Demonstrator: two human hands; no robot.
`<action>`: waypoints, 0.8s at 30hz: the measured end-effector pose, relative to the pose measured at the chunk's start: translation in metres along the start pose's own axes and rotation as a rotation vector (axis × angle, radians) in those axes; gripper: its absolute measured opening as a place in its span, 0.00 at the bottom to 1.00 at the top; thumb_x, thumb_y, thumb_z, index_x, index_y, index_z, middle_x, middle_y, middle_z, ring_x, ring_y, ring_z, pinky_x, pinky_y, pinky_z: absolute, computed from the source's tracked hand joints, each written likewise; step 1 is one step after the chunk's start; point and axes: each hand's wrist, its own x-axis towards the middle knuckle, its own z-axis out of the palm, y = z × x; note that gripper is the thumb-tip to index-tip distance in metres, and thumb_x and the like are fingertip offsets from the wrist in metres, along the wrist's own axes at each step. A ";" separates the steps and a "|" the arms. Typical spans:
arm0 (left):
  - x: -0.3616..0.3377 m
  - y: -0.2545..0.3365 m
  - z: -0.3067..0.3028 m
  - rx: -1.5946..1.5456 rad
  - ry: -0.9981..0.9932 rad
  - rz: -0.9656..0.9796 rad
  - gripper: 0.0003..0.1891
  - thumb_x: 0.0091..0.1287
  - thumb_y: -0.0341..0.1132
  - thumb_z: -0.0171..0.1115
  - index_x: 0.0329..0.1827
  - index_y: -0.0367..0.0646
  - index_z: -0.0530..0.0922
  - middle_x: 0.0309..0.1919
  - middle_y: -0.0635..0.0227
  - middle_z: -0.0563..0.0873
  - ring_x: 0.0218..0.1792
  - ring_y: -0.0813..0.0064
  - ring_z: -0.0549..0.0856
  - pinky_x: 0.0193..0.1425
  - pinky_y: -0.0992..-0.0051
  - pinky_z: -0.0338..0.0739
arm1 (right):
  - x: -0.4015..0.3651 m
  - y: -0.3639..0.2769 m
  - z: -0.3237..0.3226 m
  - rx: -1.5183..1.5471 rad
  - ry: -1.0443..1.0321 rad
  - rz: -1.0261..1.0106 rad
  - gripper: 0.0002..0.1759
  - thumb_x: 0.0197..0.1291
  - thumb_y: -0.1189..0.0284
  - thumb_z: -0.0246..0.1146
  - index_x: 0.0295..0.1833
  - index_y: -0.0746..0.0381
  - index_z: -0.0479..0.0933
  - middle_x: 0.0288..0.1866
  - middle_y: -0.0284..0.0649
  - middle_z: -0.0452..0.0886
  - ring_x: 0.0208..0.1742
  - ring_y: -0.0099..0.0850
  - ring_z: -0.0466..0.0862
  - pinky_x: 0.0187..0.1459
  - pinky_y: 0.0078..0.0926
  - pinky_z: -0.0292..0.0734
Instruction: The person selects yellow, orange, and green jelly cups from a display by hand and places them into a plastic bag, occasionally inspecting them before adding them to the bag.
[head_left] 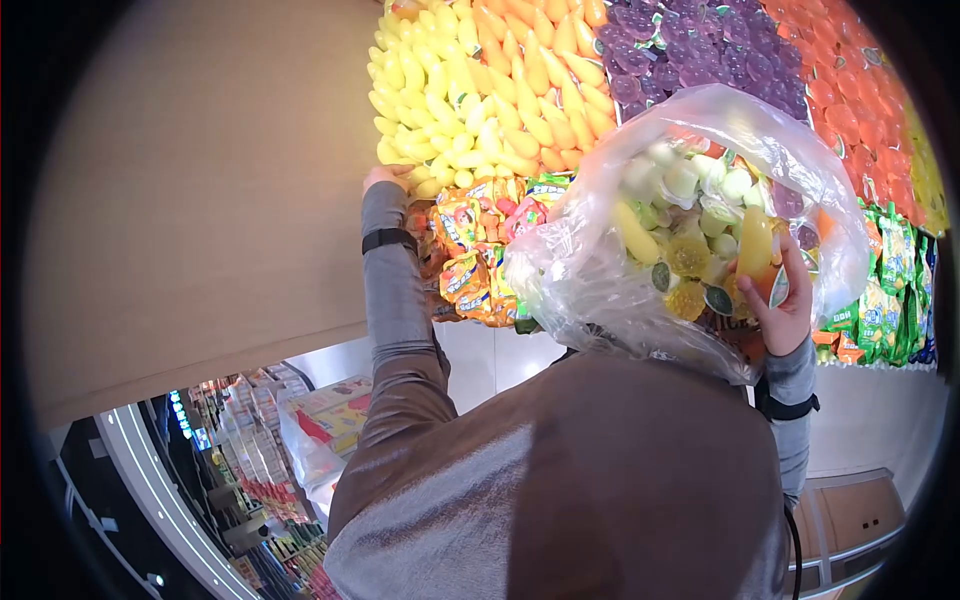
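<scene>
So the clear plastic bag [600, 270] is sitting right in the middle of the view, in front of the candy wall, and it's bulging with mixed sweets, pale green, white and yellow ones plus a few fruit-shaped jellies. The right hand [785, 300] is gripping the bag's right side, fingers curling around the plastic and pressing into it, so it's holding the bag up by itself. Over to the left of the bag, the left hand [385, 178] is reaching into the yellow candies [440, 100]. Its fingertips are disappearing into the pile, so I honestly can't tell if it's pinching anything or just spread out, and there's a black wristband [388, 239] showing on that grey sleeve. Above the bag, orange candies [550, 70] and purple jellies [690, 50] are filling the next sections. Just left of the bag, colourful snack packets [470, 250] are hanging under the yellow pile, and green packets [890, 280] are lining up to its right. Far left of the bag, a plain tan panel [200, 200] is taking up the side of the display.
</scene>
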 end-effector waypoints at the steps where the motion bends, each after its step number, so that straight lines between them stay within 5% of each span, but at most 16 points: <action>1: -0.004 0.003 -0.004 0.041 0.021 0.025 0.19 0.51 0.34 0.71 0.49 0.54 0.85 0.37 0.61 0.88 0.36 0.72 0.87 0.45 0.73 0.81 | 0.002 -0.006 0.001 0.045 -0.007 -0.010 0.21 0.52 0.82 0.65 0.54 0.67 0.71 0.43 0.38 0.80 0.44 0.27 0.81 0.50 0.25 0.73; 4: -0.069 0.031 -0.029 -0.082 0.421 0.265 0.19 0.55 0.30 0.68 0.52 0.47 0.82 0.36 0.60 0.88 0.35 0.75 0.86 0.43 0.76 0.80 | 0.002 -0.025 0.002 0.080 -0.087 -0.006 0.19 0.52 0.83 0.64 0.50 0.66 0.71 0.42 0.38 0.79 0.44 0.27 0.81 0.49 0.26 0.73; 6: -0.152 0.077 -0.044 -0.719 0.333 0.490 0.15 0.60 0.24 0.62 0.51 0.38 0.80 0.35 0.59 0.87 0.34 0.75 0.85 0.41 0.78 0.79 | -0.007 -0.029 -0.001 0.008 -0.165 0.059 0.19 0.51 0.81 0.66 0.50 0.67 0.72 0.43 0.39 0.80 0.45 0.28 0.81 0.48 0.25 0.74; 7: -0.192 0.093 -0.047 -0.777 0.268 0.717 0.11 0.63 0.22 0.58 0.47 0.31 0.80 0.36 0.61 0.86 0.33 0.76 0.83 0.40 0.78 0.78 | -0.010 -0.035 0.002 -0.003 -0.216 0.059 0.19 0.51 0.79 0.67 0.50 0.67 0.74 0.44 0.41 0.81 0.45 0.28 0.81 0.48 0.25 0.74; 9: -0.241 0.113 -0.041 -0.925 -0.209 1.104 0.12 0.59 0.25 0.65 0.46 0.32 0.80 0.38 0.59 0.85 0.34 0.75 0.83 0.40 0.77 0.79 | -0.005 -0.048 0.015 -0.104 -0.305 -0.138 0.21 0.49 0.75 0.71 0.50 0.68 0.78 0.44 0.44 0.83 0.44 0.30 0.83 0.48 0.24 0.75; 10: -0.266 0.131 -0.050 -0.933 -0.521 1.024 0.16 0.54 0.26 0.70 0.47 0.34 0.80 0.39 0.59 0.85 0.36 0.72 0.84 0.41 0.76 0.79 | -0.001 -0.049 0.020 -0.084 -0.392 -0.149 0.23 0.46 0.73 0.73 0.50 0.67 0.78 0.42 0.44 0.84 0.42 0.31 0.84 0.45 0.25 0.76; 12: -0.283 0.153 -0.014 -1.144 -0.361 1.311 0.17 0.51 0.27 0.73 0.45 0.37 0.81 0.41 0.62 0.85 0.40 0.72 0.85 0.44 0.74 0.79 | 0.003 -0.048 0.037 0.018 -0.441 -0.208 0.24 0.46 0.72 0.74 0.50 0.66 0.78 0.41 0.42 0.84 0.41 0.29 0.84 0.43 0.24 0.76; 17: -0.268 0.134 -0.010 -1.152 -0.288 1.247 0.16 0.50 0.27 0.73 0.43 0.40 0.81 0.42 0.61 0.85 0.44 0.68 0.84 0.48 0.72 0.78 | 0.012 -0.068 0.050 -0.110 -0.409 -0.002 0.13 0.48 0.82 0.69 0.41 0.66 0.80 0.37 0.39 0.83 0.36 0.25 0.81 0.40 0.22 0.75; 19: -0.254 0.114 -0.026 -1.104 -0.192 1.225 0.18 0.52 0.23 0.71 0.47 0.39 0.78 0.45 0.59 0.84 0.47 0.67 0.84 0.49 0.71 0.79 | 0.013 -0.054 0.044 -0.244 -0.266 -0.113 0.10 0.48 0.84 0.68 0.38 0.66 0.79 0.36 0.39 0.83 0.36 0.23 0.81 0.40 0.22 0.75; 22: -0.229 0.087 -0.038 -1.496 0.127 0.780 0.16 0.62 0.18 0.58 0.53 0.36 0.74 0.52 0.59 0.79 0.49 0.72 0.82 0.49 0.73 0.80 | 0.011 -0.033 0.021 -0.292 -0.047 -0.081 0.07 0.52 0.86 0.64 0.37 0.66 0.78 0.36 0.37 0.82 0.37 0.22 0.81 0.40 0.20 0.75; 24: -0.195 0.063 -0.054 -1.250 0.369 0.608 0.18 0.66 0.21 0.54 0.60 0.36 0.71 0.53 0.61 0.80 0.49 0.74 0.82 0.47 0.80 0.78 | 0.007 -0.016 0.010 -0.171 0.119 0.030 0.07 0.54 0.85 0.64 0.39 0.66 0.77 0.36 0.37 0.82 0.38 0.22 0.80 0.41 0.20 0.75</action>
